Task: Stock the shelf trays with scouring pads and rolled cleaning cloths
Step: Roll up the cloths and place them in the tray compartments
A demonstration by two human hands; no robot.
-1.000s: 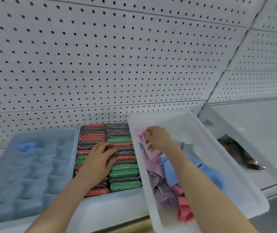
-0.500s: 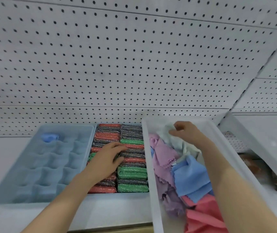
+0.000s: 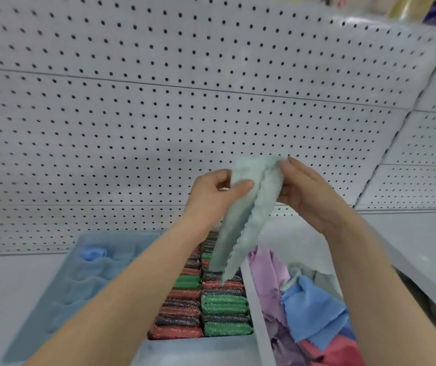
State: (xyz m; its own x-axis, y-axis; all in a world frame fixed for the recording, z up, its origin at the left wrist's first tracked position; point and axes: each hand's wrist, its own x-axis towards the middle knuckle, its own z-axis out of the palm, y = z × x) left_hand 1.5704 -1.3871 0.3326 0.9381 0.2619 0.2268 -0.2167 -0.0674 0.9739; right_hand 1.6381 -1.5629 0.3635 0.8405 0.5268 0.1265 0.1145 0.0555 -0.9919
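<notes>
Both hands hold a pale green cleaning cloth (image 3: 246, 215) up in front of the pegboard, and it hangs down loosely. My left hand (image 3: 217, 191) pinches its upper left edge between thumb and fingers. My right hand (image 3: 304, 191) grips the upper right edge. Below, a tray of red, green and dark scouring pads (image 3: 211, 305) sits packed in rows. Left of it is a blue compartment tray (image 3: 53, 299) with one rolled blue cloth (image 3: 92, 253) in a far cell. A white bin (image 3: 259, 334) on the right holds loose purple, blue and pink cloths (image 3: 312, 318).
A white pegboard wall (image 3: 158, 101) rises behind the shelf. Another white panel (image 3: 423, 260) slants at the far right, with dark items below it. The white shelf surface (image 3: 0, 299) extends to the left of the blue tray.
My right hand lifted the pale green cloth out of the bin. My left hand left the scouring pads and rose to take the cloth's other edge. The view tilted upward.
</notes>
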